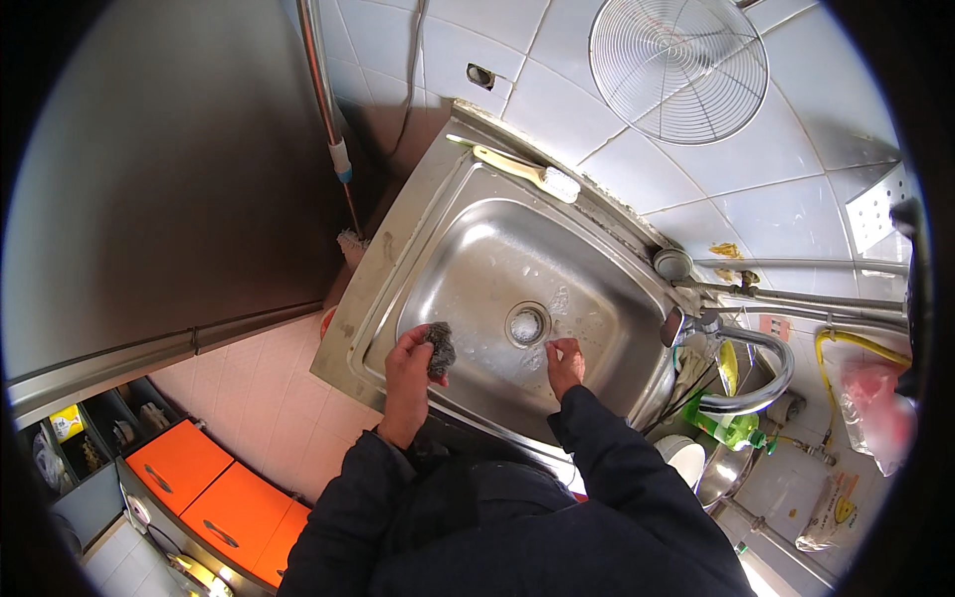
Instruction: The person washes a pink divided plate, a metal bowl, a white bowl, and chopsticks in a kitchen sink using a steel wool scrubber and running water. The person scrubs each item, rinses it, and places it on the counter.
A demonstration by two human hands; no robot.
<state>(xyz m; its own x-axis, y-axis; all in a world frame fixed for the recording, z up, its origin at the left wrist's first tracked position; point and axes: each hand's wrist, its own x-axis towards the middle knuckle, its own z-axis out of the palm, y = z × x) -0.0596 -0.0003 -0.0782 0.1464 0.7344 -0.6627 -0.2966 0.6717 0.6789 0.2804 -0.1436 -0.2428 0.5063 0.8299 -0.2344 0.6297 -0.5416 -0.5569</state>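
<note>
My left hand (409, 377) grips a dark grey steel wool scrubber (442, 349) above the near left side of a stainless steel sink (477, 261). My right hand (565, 367) is over the basin, just to the near right of the drain (528, 325). Its fingers are curled with the tips drawn together; whether something small is pinched there cannot be made out. White foam fills the drain strainer. More suds and water drops lie on the basin floor around it.
A scrubbing brush (530, 173) lies on the sink's back ledge. At right are a chrome faucet (776, 358), a green detergent bottle (727, 425) and a white bowl (683, 457). A wire strainer (679, 71) hangs on the tiled wall. A mop (351, 239) stands left, near orange drawers (235, 515).
</note>
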